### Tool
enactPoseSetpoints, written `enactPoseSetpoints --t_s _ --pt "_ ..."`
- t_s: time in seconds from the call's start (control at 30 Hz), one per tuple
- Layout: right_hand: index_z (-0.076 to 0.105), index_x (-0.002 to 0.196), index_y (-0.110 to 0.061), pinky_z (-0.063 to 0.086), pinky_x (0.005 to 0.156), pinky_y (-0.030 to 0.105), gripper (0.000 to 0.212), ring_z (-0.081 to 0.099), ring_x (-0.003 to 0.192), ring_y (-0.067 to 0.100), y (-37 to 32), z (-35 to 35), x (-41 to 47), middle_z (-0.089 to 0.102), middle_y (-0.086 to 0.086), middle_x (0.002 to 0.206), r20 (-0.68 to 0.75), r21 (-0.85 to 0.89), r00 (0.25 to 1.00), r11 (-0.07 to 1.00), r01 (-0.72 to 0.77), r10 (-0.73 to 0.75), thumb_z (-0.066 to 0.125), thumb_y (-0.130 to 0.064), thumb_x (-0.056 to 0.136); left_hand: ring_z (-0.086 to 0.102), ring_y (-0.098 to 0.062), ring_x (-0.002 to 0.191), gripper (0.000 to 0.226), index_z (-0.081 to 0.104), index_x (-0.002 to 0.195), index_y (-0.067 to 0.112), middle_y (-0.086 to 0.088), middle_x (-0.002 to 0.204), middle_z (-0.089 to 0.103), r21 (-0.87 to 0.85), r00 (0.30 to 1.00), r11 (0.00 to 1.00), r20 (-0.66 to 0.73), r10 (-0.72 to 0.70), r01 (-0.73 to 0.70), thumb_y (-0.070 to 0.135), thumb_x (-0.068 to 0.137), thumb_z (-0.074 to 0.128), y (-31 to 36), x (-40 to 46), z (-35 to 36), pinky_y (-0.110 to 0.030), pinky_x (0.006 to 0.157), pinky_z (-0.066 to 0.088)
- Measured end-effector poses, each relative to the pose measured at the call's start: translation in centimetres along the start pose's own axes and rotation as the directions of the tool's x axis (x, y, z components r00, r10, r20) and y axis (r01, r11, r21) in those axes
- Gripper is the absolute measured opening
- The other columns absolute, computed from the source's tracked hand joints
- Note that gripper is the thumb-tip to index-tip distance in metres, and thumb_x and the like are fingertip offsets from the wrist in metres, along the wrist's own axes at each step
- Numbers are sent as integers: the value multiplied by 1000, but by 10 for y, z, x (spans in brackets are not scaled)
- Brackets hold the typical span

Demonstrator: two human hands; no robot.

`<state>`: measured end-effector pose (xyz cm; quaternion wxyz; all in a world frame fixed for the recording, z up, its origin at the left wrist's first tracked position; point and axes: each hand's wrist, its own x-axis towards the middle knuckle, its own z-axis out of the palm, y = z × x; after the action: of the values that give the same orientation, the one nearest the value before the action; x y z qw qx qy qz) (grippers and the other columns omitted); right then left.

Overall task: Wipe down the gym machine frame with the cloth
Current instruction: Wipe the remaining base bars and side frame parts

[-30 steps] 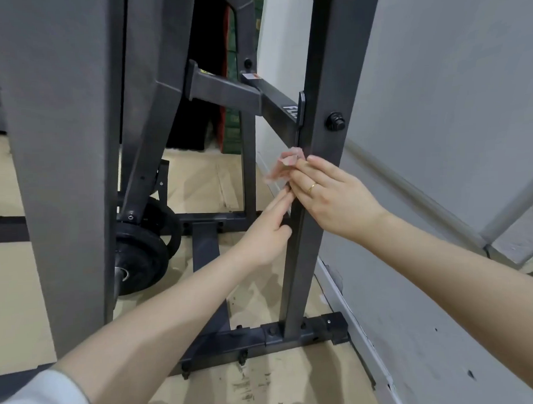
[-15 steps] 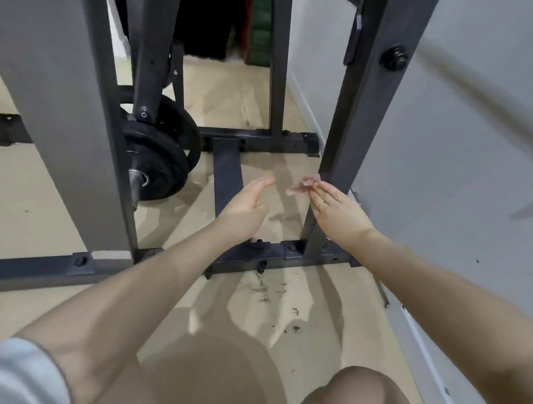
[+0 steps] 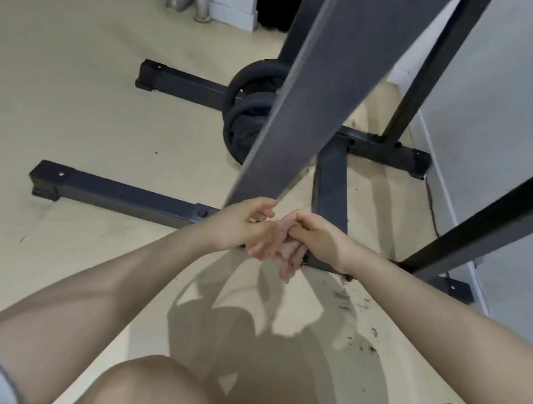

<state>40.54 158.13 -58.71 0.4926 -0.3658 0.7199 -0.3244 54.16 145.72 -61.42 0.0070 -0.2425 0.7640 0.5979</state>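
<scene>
The dark grey gym machine frame (image 3: 315,79) rises from base bars (image 3: 123,197) on the beige floor. My two hands meet low down, over the base bar where the wide upright ends. My right hand (image 3: 318,236) has its fingers curled round a small pinkish cloth (image 3: 282,225), which is mostly hidden. My left hand (image 3: 245,229) lies against the right one, its fingers loosely stretched down beneath the cloth. Whether the cloth touches the frame is hidden by the hands.
Black weight plates (image 3: 250,111) sit on a peg behind the wide upright. A grey wall (image 3: 497,103) runs close along the right, with thinner black posts (image 3: 430,69) in front of it. Dark crumbs (image 3: 354,319) lie on the floor. My knee (image 3: 151,387) is at the bottom.
My view has tipped down toward the floor. Both hands have dropped from the thin right upright to the base, and they have come together round the cloth.
</scene>
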Motion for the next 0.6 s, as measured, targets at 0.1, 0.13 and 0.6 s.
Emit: enactPoseSetpoints --t_s 0.1,0.13,0.6 --pt "58 102 2 48 65 45 26 59 68 38 -26 60 34 61 29 81 64 68 995 995 77 -81 38 -14 103 57 -1 111 44 53 126 24 10 118 62 -144 998 989 -43 -38 31 36 85 64 -47 -41 -55 -12 89 44" --pt "62 106 2 49 72 48 30 61 78 40 -32 77 46 64 29 89 72 63 994 995 81 -86 39 -17 103 60 -2 107 35 57 120 22 7 115 64 -168 998 986 -57 -31 21 27 87 65 -61 -53 -69 -12 87 46" --pt "63 90 -16 46 70 19 29 59 83 15 -80 153 180 65 0 86 -30 -234 999 972 11 -19 37 -8 100 45 -8 56 25 61 73 6 5 63 57 -199 922 979 -370 -118 45 19 93 55 -157 -72 -174 -23 58 38"
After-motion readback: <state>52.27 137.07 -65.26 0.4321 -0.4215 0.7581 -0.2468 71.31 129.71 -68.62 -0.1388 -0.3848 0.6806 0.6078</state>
